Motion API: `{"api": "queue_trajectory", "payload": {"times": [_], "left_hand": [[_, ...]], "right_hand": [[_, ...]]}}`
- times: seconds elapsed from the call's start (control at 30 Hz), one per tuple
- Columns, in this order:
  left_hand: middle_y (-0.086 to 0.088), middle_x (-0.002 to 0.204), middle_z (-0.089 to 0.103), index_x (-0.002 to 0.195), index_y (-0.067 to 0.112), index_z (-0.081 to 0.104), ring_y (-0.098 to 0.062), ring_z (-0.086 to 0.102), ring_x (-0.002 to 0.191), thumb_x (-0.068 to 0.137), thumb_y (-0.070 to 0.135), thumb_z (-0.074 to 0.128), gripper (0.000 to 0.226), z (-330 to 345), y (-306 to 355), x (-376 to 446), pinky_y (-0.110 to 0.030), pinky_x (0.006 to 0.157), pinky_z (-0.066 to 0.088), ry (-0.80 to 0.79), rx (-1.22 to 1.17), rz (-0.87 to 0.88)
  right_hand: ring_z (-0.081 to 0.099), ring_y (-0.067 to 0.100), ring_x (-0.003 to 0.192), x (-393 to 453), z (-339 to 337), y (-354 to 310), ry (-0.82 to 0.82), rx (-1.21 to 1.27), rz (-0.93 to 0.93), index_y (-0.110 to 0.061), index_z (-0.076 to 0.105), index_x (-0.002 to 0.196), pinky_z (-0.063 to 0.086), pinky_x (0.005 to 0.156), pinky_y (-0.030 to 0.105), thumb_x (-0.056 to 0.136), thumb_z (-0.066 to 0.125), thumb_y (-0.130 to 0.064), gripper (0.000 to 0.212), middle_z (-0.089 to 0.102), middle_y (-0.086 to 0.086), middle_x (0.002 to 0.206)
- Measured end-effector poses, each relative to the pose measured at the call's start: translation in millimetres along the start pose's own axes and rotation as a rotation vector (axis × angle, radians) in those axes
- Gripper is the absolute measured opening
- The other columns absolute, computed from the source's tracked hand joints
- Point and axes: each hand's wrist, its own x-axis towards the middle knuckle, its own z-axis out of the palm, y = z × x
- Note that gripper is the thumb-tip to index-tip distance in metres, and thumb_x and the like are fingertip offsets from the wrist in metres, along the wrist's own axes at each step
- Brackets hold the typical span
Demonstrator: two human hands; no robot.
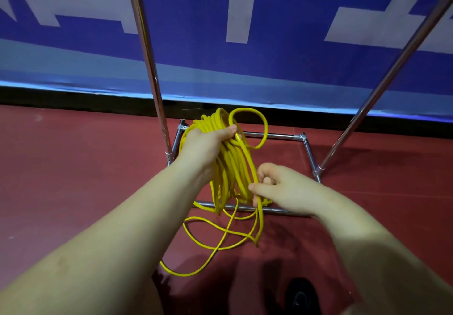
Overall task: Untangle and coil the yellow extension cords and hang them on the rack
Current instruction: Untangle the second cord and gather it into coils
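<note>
I hold the yellow cord coil [229, 165] in my left hand [208, 143], fingers curled round its top, just above the rack base [272, 136]. The loops hang long, up and down. My right hand [282, 188] is nearer the loose cord [220, 241] and pinches one strand at the coil's lower right side. The slack lies on the floor on my side of the base (I think it gets wound next).

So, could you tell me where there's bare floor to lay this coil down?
Bare red floor lies left of the rack's left pole, and more right of its right pole. It is crowded between the hands (left, right): the coil hangs there and loose cord loops below.
</note>
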Motion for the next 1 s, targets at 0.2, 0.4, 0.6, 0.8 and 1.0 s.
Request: {"api": "queue_trajectory", "payload": {"times": [0.2,0.4,0.6,0.8,1.0], "left_hand": [[-0.011,0.073,0.063,0.077,0.002,0.065,-0.023,0.064,0.064,0.083,0.004,0.066,0.007,-19,15,13,-0.045,0.078,0.057,0.128,-0.152,-0.012],[-0.011,0.071,0.063,0.074,0.004,0.062,-0.025,0.063,0.067,0.086,0.007,0.066,0.013,-37,23,24,-0.043,0.077,0.055,0.217,-0.105,0.133],[-0.001,0.053,0.060,0.069,0.005,0.059,-0.013,0.058,0.051,0.093,0.009,0.057,0.024,-42,21,20,-0.024,0.054,0.051,0.051,0.019,0.187],[-0.003,0.053,0.058,0.071,0.006,0.059,-0.013,0.055,0.047,0.091,0.010,0.059,0.020,-33,16,3,-0.025,0.049,0.051,-0.156,0.242,0.168],[-0.006,0.056,0.060,0.075,0.006,0.060,-0.016,0.055,0.048,0.088,0.013,0.063,0.016,-20,-1,-6,-0.033,0.061,0.052,-0.316,0.334,0.079]], "right_hand": [[0.041,0.002,0.046,-6,1,17,-0.193,-0.238,0.091,-0.021,0.053,0.073,0.031,0.047,0.013,0.087,0.060,-0.022,0.016,0.050,-0.010,0.053],[0.060,0.013,0.066,-8,-12,33,0.013,-0.137,0.094,-0.027,0.045,0.084,0.049,0.069,0.028,0.087,0.059,-0.005,0.026,0.064,-0.003,0.072],[0.058,0.014,0.050,-10,-28,21,0.434,0.409,0.057,-0.021,0.055,0.093,0.052,0.053,0.027,0.090,0.053,-0.002,0.019,0.062,0.003,0.069],[0.053,0.003,0.041,-5,-31,19,0.462,0.653,0.271,-0.007,0.064,0.102,0.048,0.043,0.014,0.091,0.055,-0.009,0.014,0.057,0.003,0.070],[0.057,0.012,0.065,2,-29,6,0.309,1.018,0.236,-0.007,0.059,0.112,0.054,0.054,0.018,0.090,0.050,0.002,0.025,0.061,0.004,0.077]]}}
